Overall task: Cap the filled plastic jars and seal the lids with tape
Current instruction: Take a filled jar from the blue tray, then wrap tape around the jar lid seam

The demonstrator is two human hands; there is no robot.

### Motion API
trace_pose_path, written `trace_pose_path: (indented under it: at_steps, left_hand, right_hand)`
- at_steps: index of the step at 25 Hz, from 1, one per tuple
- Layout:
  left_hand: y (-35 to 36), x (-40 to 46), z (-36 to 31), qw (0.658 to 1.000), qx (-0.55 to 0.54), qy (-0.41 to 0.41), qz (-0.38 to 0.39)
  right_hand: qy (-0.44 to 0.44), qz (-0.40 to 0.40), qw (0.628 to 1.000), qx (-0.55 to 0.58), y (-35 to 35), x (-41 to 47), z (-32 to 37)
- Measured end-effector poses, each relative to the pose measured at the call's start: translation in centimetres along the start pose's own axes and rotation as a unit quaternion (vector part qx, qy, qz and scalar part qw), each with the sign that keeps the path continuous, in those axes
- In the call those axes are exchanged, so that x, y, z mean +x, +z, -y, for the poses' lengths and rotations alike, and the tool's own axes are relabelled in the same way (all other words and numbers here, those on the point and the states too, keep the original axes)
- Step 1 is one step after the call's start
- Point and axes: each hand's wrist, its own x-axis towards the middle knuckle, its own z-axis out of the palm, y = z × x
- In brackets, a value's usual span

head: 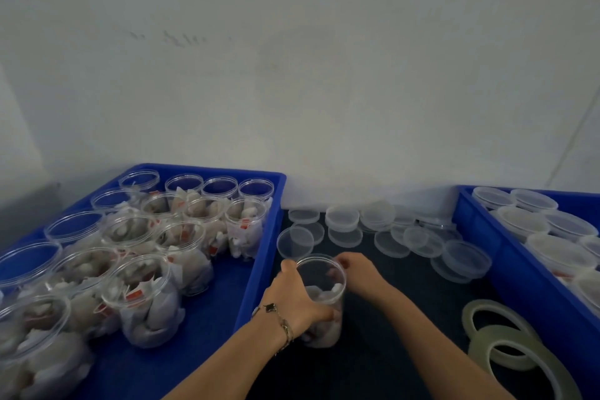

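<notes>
A clear plastic jar point(324, 289) filled with white packets stands on the dark table between two blue crates. My left hand point(292, 299) grips its left side, thumb at the rim. My right hand point(357, 273) holds the rim on the right; the fingers look pinched there, and I cannot tell whether a lid lies on the jar. Loose clear lids point(342, 219) lie scattered just behind. Two rolls of clear tape point(506, 344) rest at the near right.
The left blue crate point(259, 253) holds several open filled jars point(143, 299). The right blue crate point(470, 237) holds several capped jars point(558, 253). A pale wall rises directly behind the table.
</notes>
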Motion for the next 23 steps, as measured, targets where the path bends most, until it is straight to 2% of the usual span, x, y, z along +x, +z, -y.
trace_pose_path:
  at_steps: [4,8,12,17,20,23]
  left_hand:
    - [-0.1,0.2,-0.4,0.999,-0.031,-0.023,-0.011]
    - [-0.2,0.3,-0.4,0.999,-0.018,-0.036,-0.029]
    - [-0.1,0.8,0.1,0.998,-0.027,-0.037,-0.031]
    - [-0.1,0.9,0.3,0.999,-0.028,-0.016,-0.029]
    - [-0.3,0.8,0.0,0.999,-0.016,-0.013,-0.024]
    - [-0.4,0.7,-0.3,1.000,0.009,0.001,-0.016]
  right_hand:
    - [0.096,0.002,0.994,0.047,1.8,4.1,0.4]
    - [0.145,-0.051,0.977,0.149,3.3,6.4,1.1]
    - [0.129,-0.067,0.985,0.097,4.3,7.3,1.4]
    - [0.162,-0.054,0.982,0.085,3.1,6.9,1.6]
    - [0.128,-0.073,0.989,0.000,1.0,4.7,1.5]
    - [0.022,-0.171,0.985,-0.013,-1.4,0.7,1.5]
